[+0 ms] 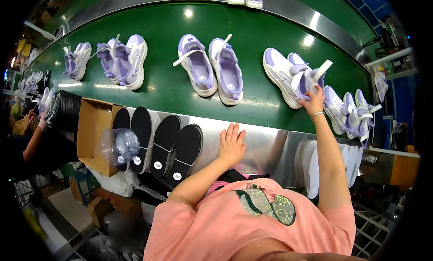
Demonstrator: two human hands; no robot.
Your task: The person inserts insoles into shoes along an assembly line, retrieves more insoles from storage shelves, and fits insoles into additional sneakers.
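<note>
My right hand (314,101) reaches out over the green conveyor belt (171,87) and grips the near end of a white and purple sneaker (283,73) that lies in a pair. A white strip sticks up from that pair. My left hand (231,144) rests flat, fingers apart, on the steel ledge (266,143) along the belt's near side and holds nothing. Just left of it stand black insoles (177,148).
More white and purple sneaker pairs lie along the belt (212,67), (122,60), (77,60), (349,112). A cardboard box (92,130) and a clear plastic tub (119,146) stand at the left. White insoles (311,166) are stacked at the right. Another person's hands (35,123) work at far left.
</note>
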